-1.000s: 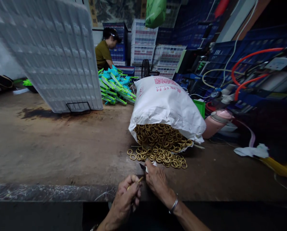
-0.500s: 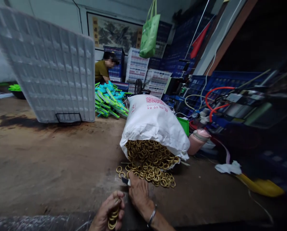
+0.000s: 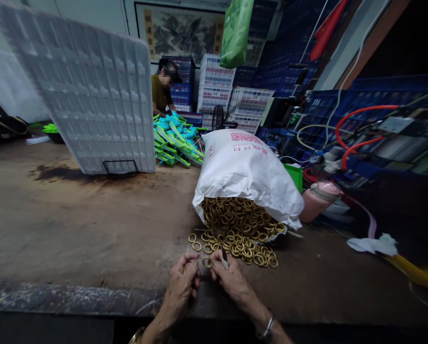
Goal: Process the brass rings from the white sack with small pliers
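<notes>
At the far left, a dark bag sat on the brown tabletop, and next came a black bowl with bright green pieces in it. A ribbed white panel stood upright, slightly tilted, with a black wire stand at its foot and a dark stain spread beside it. Past its right edge, 1 other person bent over a heap of green and turquoise pieces.

Nearer, the left hand hung over the front of the tabletop with its fingers curled; whether it gripped anything could not be told. Just right of it, 1 brass-coloured ring lay at the fingertips of the right hand, which grasped a small knife, dark blade pointing up. More rings had spilled in a loose pile beyond the hands, at the open mouth of a white sack lying on its side. Right of the sack stood a pink bottle, then a crumpled white cloth.
</notes>
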### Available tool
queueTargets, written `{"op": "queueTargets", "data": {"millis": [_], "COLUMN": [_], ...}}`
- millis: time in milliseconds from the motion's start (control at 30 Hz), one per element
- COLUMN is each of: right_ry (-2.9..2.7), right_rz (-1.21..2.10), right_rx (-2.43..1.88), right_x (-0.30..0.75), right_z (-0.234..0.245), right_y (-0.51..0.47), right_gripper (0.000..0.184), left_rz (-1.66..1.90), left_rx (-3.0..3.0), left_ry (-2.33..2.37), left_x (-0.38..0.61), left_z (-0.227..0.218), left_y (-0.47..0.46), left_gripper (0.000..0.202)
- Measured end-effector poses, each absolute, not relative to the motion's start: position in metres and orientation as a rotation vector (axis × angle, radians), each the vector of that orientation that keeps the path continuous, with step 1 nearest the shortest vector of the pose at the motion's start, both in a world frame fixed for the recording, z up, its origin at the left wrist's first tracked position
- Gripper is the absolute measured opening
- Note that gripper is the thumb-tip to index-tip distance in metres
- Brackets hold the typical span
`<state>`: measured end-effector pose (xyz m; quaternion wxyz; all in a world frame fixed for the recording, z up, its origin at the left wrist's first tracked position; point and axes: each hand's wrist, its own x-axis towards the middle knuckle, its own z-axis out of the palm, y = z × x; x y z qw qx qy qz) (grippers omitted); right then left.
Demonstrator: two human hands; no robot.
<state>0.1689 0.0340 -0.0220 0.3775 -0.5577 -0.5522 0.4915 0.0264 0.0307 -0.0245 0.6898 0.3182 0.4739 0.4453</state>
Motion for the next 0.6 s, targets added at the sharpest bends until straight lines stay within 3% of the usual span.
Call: {"op": "queueTargets", "data": {"millis": [300, 600], "right_ry": [-1.355, -1.425], "right_rz": [1.330, 1.144], "right_rx": [-1.454, -1.540], "right_x": [0.163, 0.158], "right_z": [-0.028, -0.016], "right_y": [0.030, 0.032], "right_gripper": [0.030, 0.018], "left_rz": [0.902, 0.775], "left_rx": [0.980, 0.950], "left_ry": [1.177, 1.043], "left_x": [0.028, 0.027], "left_z": [-0.018, -0.023], "left_y": [0.029, 0.024], "left_gripper": [0.032, 0.033]}}
